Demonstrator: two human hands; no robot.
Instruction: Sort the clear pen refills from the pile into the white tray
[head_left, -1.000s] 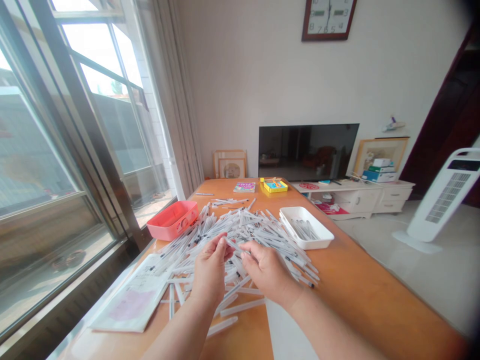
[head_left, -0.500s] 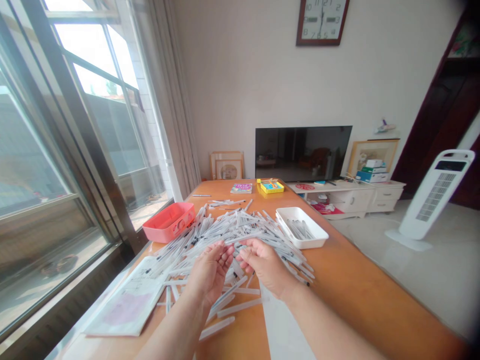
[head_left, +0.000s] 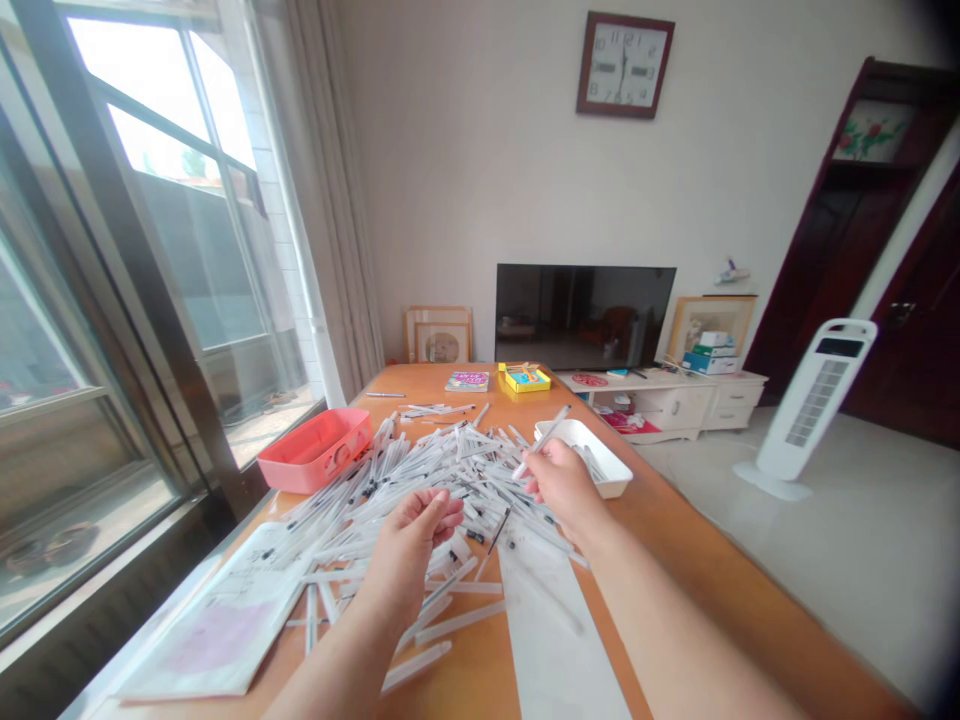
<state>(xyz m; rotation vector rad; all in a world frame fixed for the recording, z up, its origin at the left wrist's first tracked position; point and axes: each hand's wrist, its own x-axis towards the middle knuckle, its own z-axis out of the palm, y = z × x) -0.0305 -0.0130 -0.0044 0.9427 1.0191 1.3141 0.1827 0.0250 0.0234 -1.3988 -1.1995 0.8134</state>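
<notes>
A big heap of clear plastic pens (head_left: 420,470) covers the middle of the orange table (head_left: 697,590). My right hand (head_left: 564,487) pinches one clear pen (head_left: 541,440), its tip raised toward the white tray (head_left: 611,480) just beyond the hand. My left hand (head_left: 414,550) hovers over the near side of the heap, palm turned up, fingers curled and apart, with nothing visible in them.
A pink tray (head_left: 315,450) stands at the table's left edge by the window. Paper sheets (head_left: 217,630) lie at the near left. A yellow box (head_left: 525,378) and a booklet (head_left: 466,381) sit at the far end. A white tower fan (head_left: 806,405) stands on the floor, right.
My hands were together over the heap, working one pen. The right hand has since moved away to the right and up toward the white tray with a pen, and the left has stayed back.
</notes>
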